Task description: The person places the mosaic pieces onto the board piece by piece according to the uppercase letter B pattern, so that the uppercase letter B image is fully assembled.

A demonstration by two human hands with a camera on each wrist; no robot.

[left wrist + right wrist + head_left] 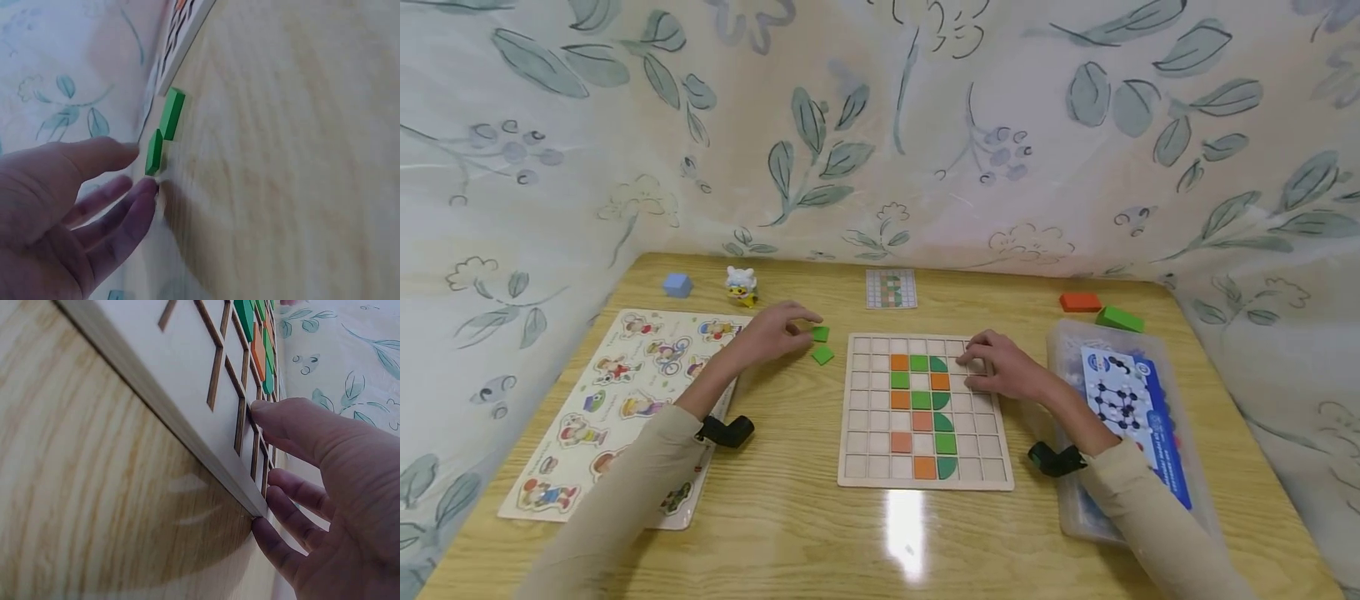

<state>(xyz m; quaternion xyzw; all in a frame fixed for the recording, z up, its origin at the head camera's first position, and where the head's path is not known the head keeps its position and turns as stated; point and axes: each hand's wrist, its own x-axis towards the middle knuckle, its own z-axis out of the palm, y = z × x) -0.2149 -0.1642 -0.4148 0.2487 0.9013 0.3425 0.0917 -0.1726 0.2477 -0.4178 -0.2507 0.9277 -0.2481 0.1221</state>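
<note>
A wooden grid board [857, 446] lies mid-table, with orange and green square tiles and dark green rounded pieces set in a pattern in its middle columns. Left of it, two loose green tiles [823, 356] rest on the table. My left hand [775, 333] hovers beside the farther one; in the left wrist view, thumb and fingers are spread apart near the green tiles [172, 115] with nothing between them. The right hand [1007, 367] is at the board's right edge. Its thumb and fingers [275, 547] touch or nearly touch the board [169, 394], holding no tile.
A small pattern card [891, 288] lies behind the board. To the left are a picture puzzle [613, 408], a blue block [677, 285] and a toy figure [741, 285]. On the right stand a plastic box [1075, 517], a red block [1079, 302] and a green block [1120, 318].
</note>
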